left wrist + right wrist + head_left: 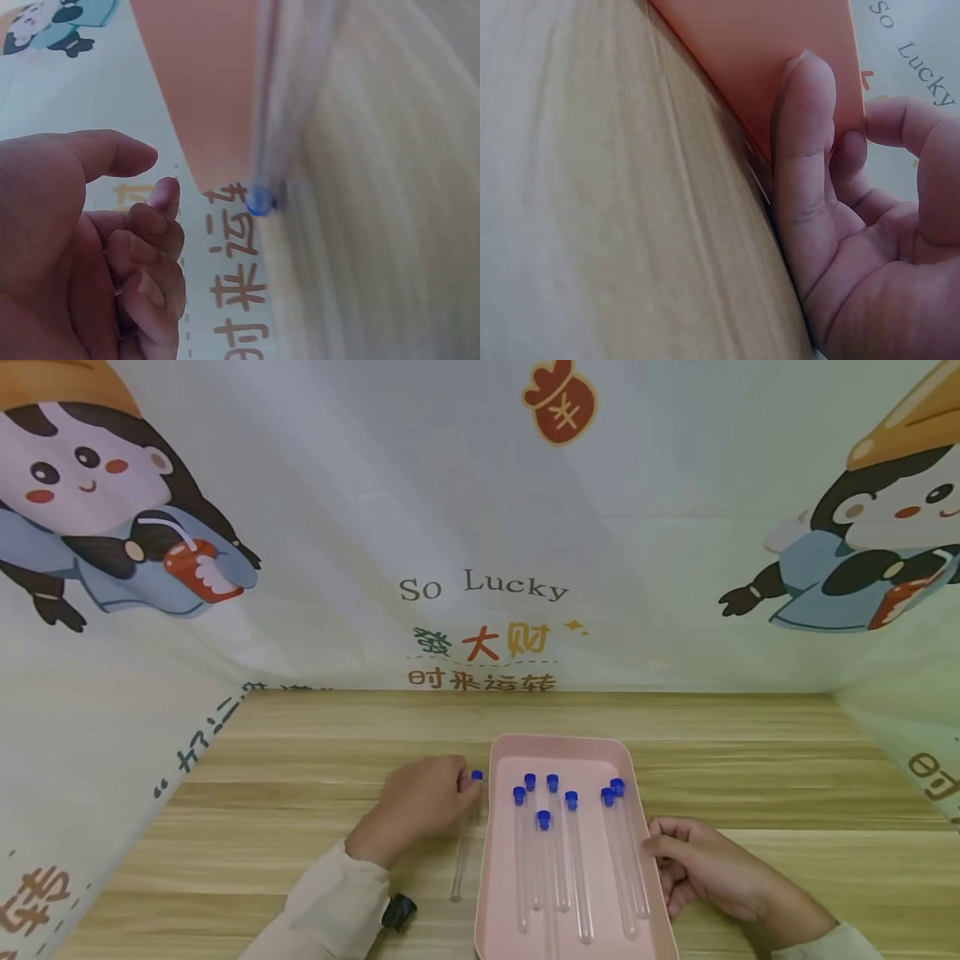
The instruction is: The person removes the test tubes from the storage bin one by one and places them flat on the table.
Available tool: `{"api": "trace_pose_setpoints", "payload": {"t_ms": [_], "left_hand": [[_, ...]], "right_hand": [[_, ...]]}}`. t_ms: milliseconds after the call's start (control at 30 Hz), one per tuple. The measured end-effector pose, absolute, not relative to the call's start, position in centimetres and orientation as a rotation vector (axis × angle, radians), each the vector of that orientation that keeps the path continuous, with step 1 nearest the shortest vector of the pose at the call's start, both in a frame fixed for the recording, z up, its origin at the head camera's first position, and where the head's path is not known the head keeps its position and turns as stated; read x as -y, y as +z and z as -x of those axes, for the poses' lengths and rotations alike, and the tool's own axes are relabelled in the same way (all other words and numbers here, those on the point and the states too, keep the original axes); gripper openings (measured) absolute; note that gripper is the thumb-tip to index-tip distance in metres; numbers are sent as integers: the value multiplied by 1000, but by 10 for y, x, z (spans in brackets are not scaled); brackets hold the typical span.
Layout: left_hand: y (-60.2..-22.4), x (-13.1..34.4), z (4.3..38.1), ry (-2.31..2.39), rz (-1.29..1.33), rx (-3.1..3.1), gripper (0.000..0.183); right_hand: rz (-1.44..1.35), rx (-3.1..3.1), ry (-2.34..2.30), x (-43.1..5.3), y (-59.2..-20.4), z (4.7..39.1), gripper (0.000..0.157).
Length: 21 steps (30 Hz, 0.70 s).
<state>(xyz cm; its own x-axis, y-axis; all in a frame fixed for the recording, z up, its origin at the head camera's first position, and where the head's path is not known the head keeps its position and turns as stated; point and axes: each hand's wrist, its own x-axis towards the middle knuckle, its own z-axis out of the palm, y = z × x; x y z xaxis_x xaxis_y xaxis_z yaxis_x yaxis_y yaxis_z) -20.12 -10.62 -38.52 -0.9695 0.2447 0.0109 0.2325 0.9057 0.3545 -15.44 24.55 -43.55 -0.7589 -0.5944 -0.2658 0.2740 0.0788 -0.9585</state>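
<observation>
A clear test tube (459, 868) with a blue stopper lies on the table just left of a pink tray (588, 760). My left hand (427, 802) hangs over its stopper end, fingers loosely curled. In the left wrist view a gap shows between thumb and fingertips (171, 196), and the blue stopper (259, 200) sits apart from them. At the tray's right side, my right hand (705, 868) holds the edge, thumb on the rim and fingers (806, 127) against the outer wall. Several blue-stoppered test tubes (579, 877) lie lengthwise inside the tray, two close together along its right side.
The wood-grain table (337, 727) runs back to a printed cloth backdrop (360, 527), with cloth sides left and right. A small black piece (399, 912) shows beside the left cuff (330, 902). The tray's near end runs out of the head view.
</observation>
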Motion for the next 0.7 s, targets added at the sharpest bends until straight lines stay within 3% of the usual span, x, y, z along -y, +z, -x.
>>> {"api": "trace_pose_setpoints", "payload": {"t_ms": [700], "left_hand": [[-370, 82, 180, 579, -546, -3014, 26]], "right_hand": [[295, -1745, -1740, -245, -436, 155, 19]]}}
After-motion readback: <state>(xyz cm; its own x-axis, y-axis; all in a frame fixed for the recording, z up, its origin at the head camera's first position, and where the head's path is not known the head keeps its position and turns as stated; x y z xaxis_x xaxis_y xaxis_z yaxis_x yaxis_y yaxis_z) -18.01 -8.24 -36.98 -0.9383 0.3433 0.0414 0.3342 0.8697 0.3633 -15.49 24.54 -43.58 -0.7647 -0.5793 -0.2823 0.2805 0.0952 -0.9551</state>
